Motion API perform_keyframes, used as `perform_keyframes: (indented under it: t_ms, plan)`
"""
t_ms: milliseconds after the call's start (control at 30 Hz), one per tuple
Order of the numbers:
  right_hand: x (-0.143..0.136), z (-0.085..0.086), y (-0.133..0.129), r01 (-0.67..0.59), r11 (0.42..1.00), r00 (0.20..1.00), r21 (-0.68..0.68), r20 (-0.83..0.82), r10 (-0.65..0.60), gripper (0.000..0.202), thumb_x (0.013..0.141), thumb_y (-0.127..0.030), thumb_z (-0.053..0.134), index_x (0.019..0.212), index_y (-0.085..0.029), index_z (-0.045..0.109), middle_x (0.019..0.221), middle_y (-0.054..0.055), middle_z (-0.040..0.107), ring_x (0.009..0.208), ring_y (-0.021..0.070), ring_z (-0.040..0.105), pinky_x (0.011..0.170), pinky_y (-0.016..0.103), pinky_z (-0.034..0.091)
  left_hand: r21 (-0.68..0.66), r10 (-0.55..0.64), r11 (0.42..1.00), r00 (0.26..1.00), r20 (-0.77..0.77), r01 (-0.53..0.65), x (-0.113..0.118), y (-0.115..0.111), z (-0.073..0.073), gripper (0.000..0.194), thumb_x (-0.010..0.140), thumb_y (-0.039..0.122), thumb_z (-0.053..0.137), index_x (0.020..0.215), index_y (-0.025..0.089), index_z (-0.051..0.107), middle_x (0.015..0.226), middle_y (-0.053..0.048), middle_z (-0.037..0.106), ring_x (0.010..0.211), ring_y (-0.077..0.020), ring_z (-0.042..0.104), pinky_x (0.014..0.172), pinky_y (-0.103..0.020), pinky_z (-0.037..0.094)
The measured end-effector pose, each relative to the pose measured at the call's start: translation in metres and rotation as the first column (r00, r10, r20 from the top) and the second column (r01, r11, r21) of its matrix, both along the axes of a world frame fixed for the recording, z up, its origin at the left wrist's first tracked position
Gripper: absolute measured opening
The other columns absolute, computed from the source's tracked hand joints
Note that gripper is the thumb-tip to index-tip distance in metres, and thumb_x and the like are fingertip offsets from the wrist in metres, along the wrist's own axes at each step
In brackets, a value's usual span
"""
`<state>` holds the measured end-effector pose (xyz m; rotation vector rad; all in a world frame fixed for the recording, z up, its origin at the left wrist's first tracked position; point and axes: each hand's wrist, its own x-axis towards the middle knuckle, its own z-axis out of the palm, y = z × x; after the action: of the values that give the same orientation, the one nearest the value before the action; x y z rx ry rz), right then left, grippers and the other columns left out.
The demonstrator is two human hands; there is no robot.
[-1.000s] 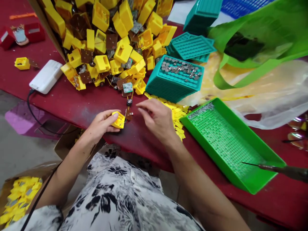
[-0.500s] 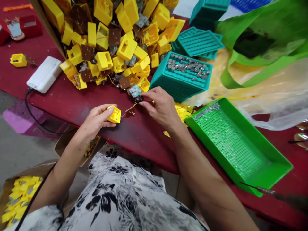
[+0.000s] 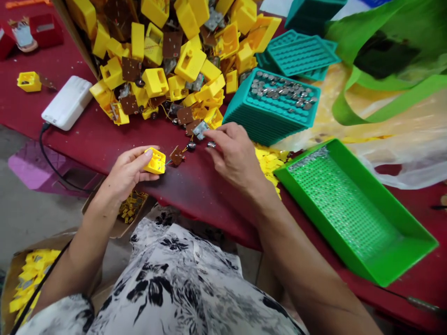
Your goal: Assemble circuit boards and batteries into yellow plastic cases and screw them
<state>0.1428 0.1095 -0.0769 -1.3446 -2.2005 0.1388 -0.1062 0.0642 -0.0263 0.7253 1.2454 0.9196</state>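
Note:
A small yellow housing (image 3: 155, 161) is held between the thumb and fingers of my left hand (image 3: 130, 170), its open side facing right. Thin wires run from it to a brown circuit board (image 3: 177, 156) on the red cloth, with a round black part (image 3: 191, 146) beside the board. My right hand (image 3: 232, 151) pinches a small shiny metal piece (image 3: 211, 144) at its fingertips. Just beyond those fingers lies a grey-green board (image 3: 200, 130), at the near edge of a heap of yellow housings (image 3: 190, 63) with brown boards and wires.
Stacked teal trays (image 3: 268, 111) carry round metal cells. A green tray (image 3: 349, 209) lies to the right, yellow pieces (image 3: 268, 163) beside it. A white power bank (image 3: 67, 102) with a black cable lies left. Behind are a green bag (image 3: 415, 42) and clear plastic.
My left hand and the yellow housing have shifted slightly left. My right hand has come away from the round black part, and a shiny piece now shows at its fingertips.

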Motion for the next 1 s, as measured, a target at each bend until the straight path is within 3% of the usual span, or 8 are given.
perform_keyframes:
  t_ms: [167, 367, 500, 733, 1000]
  plan:
    - [-0.021, -0.002, 0.011, -0.054, 0.995, 0.995, -0.087, 0.073, 0.061, 0.024, 0.092, -0.018, 0.05, 0.108, -0.023, 0.067, 0.103, 0.01, 0.057, 0.094, 0.0252, 0.052, 0.084, 0.042, 0.048, -0.007, 0.006, 1.0, 1.0, 0.027, -0.006, 0.0, -0.001, -0.003, 0.036, 0.081, 0.031, 0.077, 0.11, 0.01, 0.07, 0.093, -0.011, 0.074, 0.077, -0.0182, 0.074, 0.058, -0.024, 0.062]
    - [-0.004, -0.001, 0.009, -0.068, 0.997, 0.995, -0.027, 0.064, 0.07, 0.016, 0.092, -0.022, 0.053, 0.103, -0.022, 0.065, 0.104, 0.011, 0.06, 0.097, 0.0274, 0.053, 0.086, 0.045, 0.047, -0.008, 0.026, 1.0, 1.0, 0.018, -0.026, -0.006, -0.001, -0.004, 0.037, 0.08, 0.032, 0.078, 0.109, 0.01, 0.071, 0.096, -0.011, 0.074, 0.078, -0.0166, 0.072, 0.06, -0.024, 0.062]
    - [0.002, 0.003, 0.006, -0.078, 0.992, 0.993, -0.1, 0.085, 0.086, 0.015, 0.095, -0.025, 0.05, 0.092, -0.022, 0.064, 0.102, 0.011, 0.06, 0.095, 0.0271, 0.052, 0.084, 0.044, 0.046, -0.008, 0.026, 1.0, 1.0, -0.006, -0.026, -0.008, 0.0, -0.005, 0.037, 0.081, 0.032, 0.076, 0.11, 0.01, 0.072, 0.099, -0.012, 0.075, 0.08, -0.0171, 0.072, 0.061, -0.024, 0.062]
    - [-0.014, -0.003, 0.009, -0.133, 0.988, 0.985, -0.08, 0.1, 0.141, 0.021, 0.091, -0.022, 0.052, 0.109, -0.022, 0.065, 0.106, 0.011, 0.058, 0.096, 0.0261, 0.051, 0.083, 0.042, 0.045, -0.009, 0.046, 0.999, 0.999, -0.002, -0.046, -0.009, -0.002, -0.003, 0.032, 0.082, 0.028, 0.074, 0.108, 0.01, 0.071, 0.093, -0.01, 0.074, 0.075, -0.0154, 0.07, 0.059, -0.023, 0.062]
    - [-0.029, 0.003, 0.003, -0.134, 0.989, 0.981, -0.063, 0.133, 0.141, 0.02, 0.096, -0.026, 0.046, 0.092, -0.022, 0.065, 0.1, 0.011, 0.057, 0.093, 0.0254, 0.049, 0.08, 0.041, 0.044, -0.006, 0.077, 0.997, 0.997, -0.002, -0.077, -0.02, -0.008, -0.004, 0.037, 0.079, 0.031, 0.077, 0.109, 0.01, 0.071, 0.089, -0.009, 0.074, 0.075, -0.0162, 0.071, 0.059, -0.024, 0.062]
